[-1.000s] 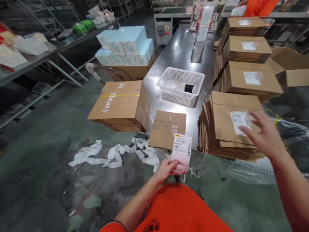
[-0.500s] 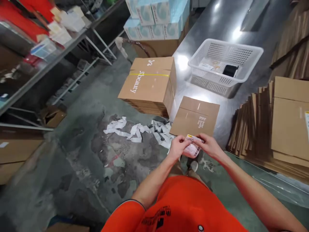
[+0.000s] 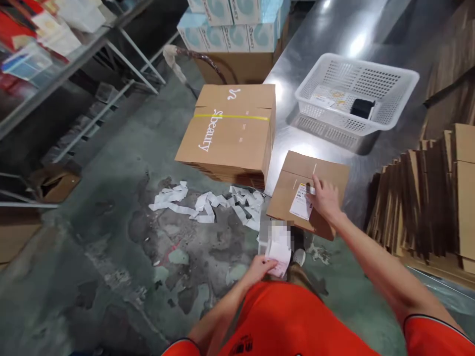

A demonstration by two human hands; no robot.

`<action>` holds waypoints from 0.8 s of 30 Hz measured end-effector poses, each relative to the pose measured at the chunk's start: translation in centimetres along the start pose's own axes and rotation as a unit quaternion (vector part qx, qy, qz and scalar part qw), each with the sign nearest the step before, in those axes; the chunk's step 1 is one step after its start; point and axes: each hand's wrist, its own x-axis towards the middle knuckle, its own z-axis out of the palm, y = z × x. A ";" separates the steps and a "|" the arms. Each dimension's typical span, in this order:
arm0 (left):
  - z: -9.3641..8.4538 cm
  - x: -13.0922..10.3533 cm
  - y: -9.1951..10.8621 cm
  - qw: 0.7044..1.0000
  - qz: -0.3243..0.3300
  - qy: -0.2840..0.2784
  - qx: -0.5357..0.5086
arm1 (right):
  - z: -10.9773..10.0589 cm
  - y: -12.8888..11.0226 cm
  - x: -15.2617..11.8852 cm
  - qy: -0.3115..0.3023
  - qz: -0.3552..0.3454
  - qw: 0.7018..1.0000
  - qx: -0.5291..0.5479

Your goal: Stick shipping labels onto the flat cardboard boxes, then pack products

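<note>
A flat brown carton [image 3: 291, 180] with a white shipping label [image 3: 301, 201] lying on its face rests at the near end of the metal table. My right hand [image 3: 326, 199] is over that carton, fingers partly spread, its thumb at the label's right edge. Lower down, close to my body, my left hand [image 3: 261, 269] pinches a stack of shipping labels [image 3: 280, 249] by its lower left side. Part of that stack is blurred out.
Left of the flat carton stands a strapped stack of folded cartons [image 3: 230, 133]. A white basket [image 3: 404, 106] with a black item [image 3: 361, 108] sits on the metal table [image 3: 285, 128]. More folded cartons [image 3: 411, 198] are at right. Paper strips [image 3: 208, 205] litter the floor.
Both hands were together at the label stack. My right hand has moved up over the carton, where a label now lies; my left has lowered toward my body with the stack.
</note>
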 end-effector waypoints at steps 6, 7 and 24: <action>-0.9 5.0 7.2 0.980 0.159 0.118 0.008 | 3.2 -4.9 -2.6 -0.014 -0.035 0.998 0.055; -0.7 6.0 8.3 0.979 0.170 0.112 0.011 | 3.0 -4.2 -3.0 -0.014 -0.031 0.997 0.071; 6.7 -3.7 9.1 0.988 0.129 0.004 -0.083 | -18.8 14.3 -18.9 0.237 0.264 0.859 0.370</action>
